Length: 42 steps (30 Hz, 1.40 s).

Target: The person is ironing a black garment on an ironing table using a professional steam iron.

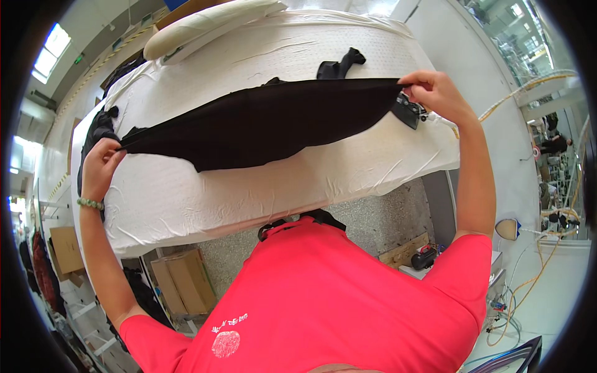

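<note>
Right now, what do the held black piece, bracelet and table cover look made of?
Black piece: likely matte fabric, since it sags softly.
Bracelet: greenish beads, stone or plastic unclear; rounded segments show.
Table cover: probably matte cloth, given its creases.

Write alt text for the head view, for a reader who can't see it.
A person's left hand and right hand hold a black cloth stretched between them above a white-covered table. A dark iron shows beyond the cloth near the right hand, and a long white padded board lies toward the table's far edge.
</note>
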{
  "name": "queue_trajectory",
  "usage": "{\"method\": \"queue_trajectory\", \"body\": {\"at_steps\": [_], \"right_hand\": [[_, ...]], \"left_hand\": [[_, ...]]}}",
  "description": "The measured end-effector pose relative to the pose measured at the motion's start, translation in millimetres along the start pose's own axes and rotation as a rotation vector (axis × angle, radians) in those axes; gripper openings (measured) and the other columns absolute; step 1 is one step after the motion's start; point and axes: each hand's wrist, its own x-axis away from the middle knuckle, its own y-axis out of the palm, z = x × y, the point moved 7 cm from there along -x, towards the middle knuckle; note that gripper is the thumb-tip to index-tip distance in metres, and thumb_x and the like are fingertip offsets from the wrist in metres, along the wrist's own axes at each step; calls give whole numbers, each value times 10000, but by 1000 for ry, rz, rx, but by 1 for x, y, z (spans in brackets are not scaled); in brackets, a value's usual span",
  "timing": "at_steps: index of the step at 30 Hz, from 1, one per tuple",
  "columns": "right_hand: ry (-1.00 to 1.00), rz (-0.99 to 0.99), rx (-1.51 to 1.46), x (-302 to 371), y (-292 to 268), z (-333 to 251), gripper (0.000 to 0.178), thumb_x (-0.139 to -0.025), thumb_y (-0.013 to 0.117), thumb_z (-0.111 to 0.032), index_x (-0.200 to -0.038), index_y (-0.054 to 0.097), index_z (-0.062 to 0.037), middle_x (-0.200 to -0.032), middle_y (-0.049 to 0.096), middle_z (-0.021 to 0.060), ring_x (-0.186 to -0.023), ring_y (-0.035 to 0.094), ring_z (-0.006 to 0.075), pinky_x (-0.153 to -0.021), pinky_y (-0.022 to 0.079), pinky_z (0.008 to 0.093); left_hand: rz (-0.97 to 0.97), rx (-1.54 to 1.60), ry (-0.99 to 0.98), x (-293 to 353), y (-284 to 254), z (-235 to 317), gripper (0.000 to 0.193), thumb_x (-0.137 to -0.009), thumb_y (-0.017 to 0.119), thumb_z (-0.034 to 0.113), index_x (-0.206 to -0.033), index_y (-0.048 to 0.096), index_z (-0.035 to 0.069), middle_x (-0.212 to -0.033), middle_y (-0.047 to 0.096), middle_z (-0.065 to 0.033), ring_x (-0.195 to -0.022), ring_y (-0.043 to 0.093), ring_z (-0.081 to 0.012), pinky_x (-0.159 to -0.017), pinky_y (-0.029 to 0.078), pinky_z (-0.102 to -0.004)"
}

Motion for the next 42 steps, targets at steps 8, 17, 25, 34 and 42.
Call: {"method": "queue_trajectory", "body": {"at_steps": [8,17,25,34,42], "right_hand": [[50,45,-241,-23,9,23,116,-959,741,-115,-956,751,0,-819,700,2,-705,591,56,-609,454,222],[-10,192,-237,-19,-32,12,99,-967,744,-107,-982,750,-10,-802,659,-8,-695,574,61,-614,440,228],[-106,324,-218,3,-36,-23,109,-986,723,-73,-1080,742,-22,-813,653,-4,-710,583,72,-642,467,238],[-64,366,-503,8,-27,-18,191,-1060,633,-136,-1217,668,-32,-911,718,63,-715,667,126,-653,529,256],[-39,310,-833,52,7,6,240,-1107,533,-153,-1295,590,-16,-955,746,152,-723,741,190,-640,591,302]], "left_hand": [[-1,547,-167,2,6,-48,144,-1001,725,124,-1102,757,26,-1024,725,5,-827,632,-52,-692,514,-222],[263,485,-89,10,-62,-18,181,-998,736,128,-1155,768,45,-994,733,8,-846,641,-59,-722,519,-215],[370,262,-29,22,-83,1,209,-1003,732,128,-1197,760,56,-1044,735,13,-828,606,-43,-708,485,-206],[520,699,29,22,-61,46,221,-1084,607,174,-1252,688,56,-1214,737,-89,-952,672,-101,-687,509,-201],[797,1172,-143,57,-23,24,279,-1117,544,227,-1278,628,15,-1158,721,-150,-973,718,-171,-666,572,-239]]}}
